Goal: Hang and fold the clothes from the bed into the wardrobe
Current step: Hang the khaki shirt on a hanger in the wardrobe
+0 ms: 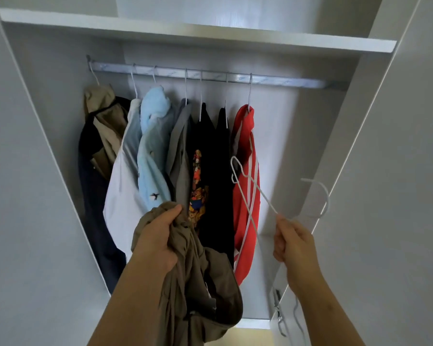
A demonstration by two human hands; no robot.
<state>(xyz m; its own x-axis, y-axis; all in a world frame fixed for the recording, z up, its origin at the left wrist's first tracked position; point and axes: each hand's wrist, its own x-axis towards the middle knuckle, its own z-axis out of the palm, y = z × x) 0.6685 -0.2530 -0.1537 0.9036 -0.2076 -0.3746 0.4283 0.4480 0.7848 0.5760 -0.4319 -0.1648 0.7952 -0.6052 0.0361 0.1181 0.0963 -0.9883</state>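
Open white wardrobe (48, 101), view angled up into it. Shelf (185, 33) across the top, metal rail (210, 77) just below it running left to right. Side panels and back wall plain white/grey, matte. Right door (398, 171) swung open; a hinge (277, 305) shows on its inner edge low down.

Rail holds seven wire hangers with clothes, packed close on the left and centre: tan jacket (103, 121) over something dark navy, white shirt (125, 183), light blue shirt (153, 146), grey shirt (180, 151), black tee with colour print (200, 176), another black item (221, 146), red garment with white stripes (245, 171) at the right end. Right part of the rail is bare.

Left hand (158, 240) is fisted around a bunched olive-brown garment (198, 283), fingers pressed into the cloth, thumb on top. Garment hangs down from the fist in front of the hung clothes, not on the rail.

Right hand (295, 243) pinches a white wire hanger (258, 193) at one end, fingers curled tight on the wire. Hanger is tilted, far end in front of the red garment, hook (320, 193) pointing toward the open door. Not on the rail.
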